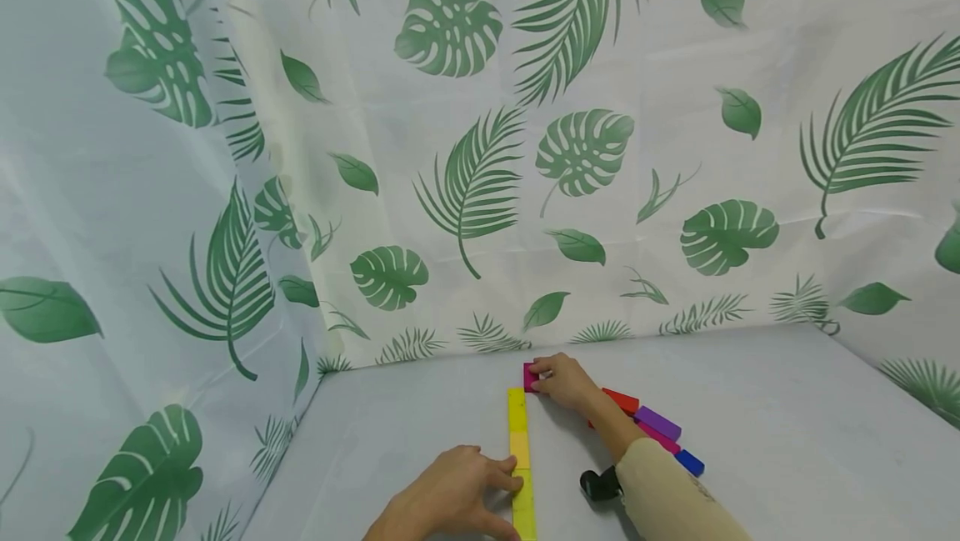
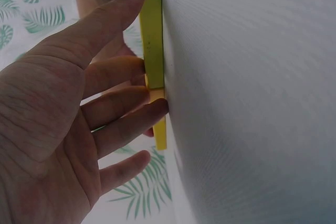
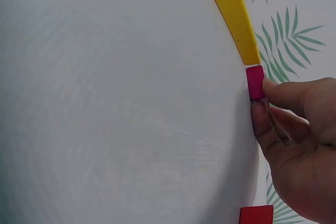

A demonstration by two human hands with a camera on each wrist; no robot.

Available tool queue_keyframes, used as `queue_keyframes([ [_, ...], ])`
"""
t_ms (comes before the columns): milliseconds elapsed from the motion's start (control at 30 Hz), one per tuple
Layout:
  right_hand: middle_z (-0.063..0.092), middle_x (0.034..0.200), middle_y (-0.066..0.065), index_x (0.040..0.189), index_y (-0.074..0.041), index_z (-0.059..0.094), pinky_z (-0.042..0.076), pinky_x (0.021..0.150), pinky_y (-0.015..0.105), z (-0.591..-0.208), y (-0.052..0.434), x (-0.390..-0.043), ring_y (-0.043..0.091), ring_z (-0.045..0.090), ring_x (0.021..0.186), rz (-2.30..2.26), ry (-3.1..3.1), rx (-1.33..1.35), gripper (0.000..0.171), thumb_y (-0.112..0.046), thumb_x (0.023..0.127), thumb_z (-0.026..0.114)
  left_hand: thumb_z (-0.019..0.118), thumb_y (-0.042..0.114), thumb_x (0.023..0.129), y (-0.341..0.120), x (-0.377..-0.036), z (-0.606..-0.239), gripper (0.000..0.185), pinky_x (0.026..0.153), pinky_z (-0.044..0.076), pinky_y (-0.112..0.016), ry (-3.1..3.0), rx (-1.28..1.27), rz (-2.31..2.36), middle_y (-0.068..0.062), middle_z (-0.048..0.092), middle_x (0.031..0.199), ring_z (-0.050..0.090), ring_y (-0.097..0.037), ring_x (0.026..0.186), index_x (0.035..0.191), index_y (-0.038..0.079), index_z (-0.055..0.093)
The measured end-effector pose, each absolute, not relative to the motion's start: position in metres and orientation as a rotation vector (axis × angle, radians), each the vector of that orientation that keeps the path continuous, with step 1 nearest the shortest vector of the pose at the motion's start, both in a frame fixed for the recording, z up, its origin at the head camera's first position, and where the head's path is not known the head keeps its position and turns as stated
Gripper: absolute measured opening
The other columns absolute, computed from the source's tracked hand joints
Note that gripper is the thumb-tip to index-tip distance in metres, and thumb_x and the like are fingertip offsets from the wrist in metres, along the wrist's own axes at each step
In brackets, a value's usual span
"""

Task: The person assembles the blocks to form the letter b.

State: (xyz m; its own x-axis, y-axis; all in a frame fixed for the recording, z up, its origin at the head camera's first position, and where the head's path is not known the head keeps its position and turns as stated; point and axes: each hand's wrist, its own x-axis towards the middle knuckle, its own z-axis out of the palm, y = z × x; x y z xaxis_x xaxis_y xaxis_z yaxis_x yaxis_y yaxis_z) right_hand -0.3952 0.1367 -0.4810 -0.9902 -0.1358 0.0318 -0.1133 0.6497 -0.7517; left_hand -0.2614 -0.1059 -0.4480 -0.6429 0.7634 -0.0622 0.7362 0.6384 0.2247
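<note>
A straight row of flat blocks runs away from me on the white surface: a yellow-green block (image 1: pixel 522 503) nearest, a pale orange block (image 1: pixel 520 451), then a yellow block (image 1: pixel 517 412). My left hand (image 1: pixel 453 487) lies along the row's left side, fingers spread and fairly straight. Its thumb tip reaches the yellow-green block's near end in the left wrist view. At the row's far end my right hand (image 1: pixel 566 383) pinches a magenta block (image 3: pixel 255 82) between thumb and fingers. In the right wrist view, that block lines up just past the yellow one, a narrow gap between them.
Right of the row, partly behind the right forearm, lie a red block (image 1: pixel 621 400), a purple block (image 1: pixel 657 423), a pink block (image 1: pixel 658 438) and a blue block (image 1: pixel 689 463). A black rounded object (image 1: pixel 600 485) sits by the right sleeve. Leaf-print sheeting (image 1: pixel 480 308) encloses the surface.
</note>
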Motion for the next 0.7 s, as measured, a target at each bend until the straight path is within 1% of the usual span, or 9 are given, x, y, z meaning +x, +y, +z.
queue_keyframes([
  [100,0.064,0.145,0.010,0.131,-0.009,0.074,0.053,0.105,0.048,-0.4807,0.1356,-0.3962,0.030,0.061,0.122,-1.260,2.835,-0.225,0.033,-0.012,0.098,0.072,0.080,0.065,0.079,-0.1052,-0.2612,-0.4480,0.059,0.095,0.053,-0.029,2.709,1.230,0.261,0.011,0.066,0.140,0.065,0.003,0.109,0.131,0.037,0.073],
  [267,0.063,0.146,0.012,0.130,-0.008,0.074,0.050,0.108,0.051,-0.4802,0.1337,-0.3978,0.034,0.059,0.128,-1.233,2.846,-0.231,0.031,-0.012,0.100,0.068,0.080,0.065,0.079,-0.1058,-0.2611,-0.4493,0.060,0.096,0.053,-0.030,2.714,1.237,0.269,0.011,0.066,0.140,0.065,0.002,0.111,0.131,0.036,0.073],
  [367,0.063,0.146,0.013,0.131,-0.007,0.073,0.049,0.109,0.053,-0.4798,0.1325,-0.3977,0.035,0.057,0.131,-1.252,2.841,-0.228,0.031,-0.011,0.101,0.067,0.081,0.065,0.079,-0.1066,-0.2601,-0.4487,0.060,0.093,0.052,-0.027,2.713,1.244,0.278,0.010,0.066,0.140,0.065,0.002,0.111,0.131,0.035,0.073],
  [433,0.063,0.145,0.014,0.131,-0.006,0.072,0.049,0.109,0.053,-0.4796,0.1317,-0.3978,0.035,0.058,0.130,-1.248,2.853,-0.252,0.032,-0.010,0.101,0.066,0.081,0.065,0.079,-0.1069,-0.2596,-0.4480,0.060,0.088,0.051,-0.022,2.714,1.258,0.280,0.009,0.065,0.141,0.065,0.002,0.109,0.131,0.035,0.073],
  [500,0.064,0.145,0.014,0.132,-0.005,0.072,0.049,0.109,0.052,-0.4798,0.1307,-0.3986,0.035,0.060,0.128,-1.250,2.860,-0.266,0.032,-0.010,0.101,0.067,0.081,0.065,0.079,-0.1070,-0.2595,-0.4476,0.060,0.086,0.050,-0.021,2.715,1.263,0.276,0.010,0.065,0.142,0.064,0.003,0.108,0.131,0.036,0.073],
  [700,0.064,0.144,0.015,0.131,-0.004,0.072,0.050,0.108,0.050,-0.4805,0.1270,-0.4013,0.035,0.061,0.127,-1.225,2.872,-0.286,0.032,-0.009,0.101,0.066,0.081,0.064,0.079,-0.1070,-0.2596,-0.4474,0.059,0.087,0.050,-0.022,2.711,1.259,0.282,0.010,0.065,0.142,0.064,0.003,0.108,0.131,0.036,0.073],
])
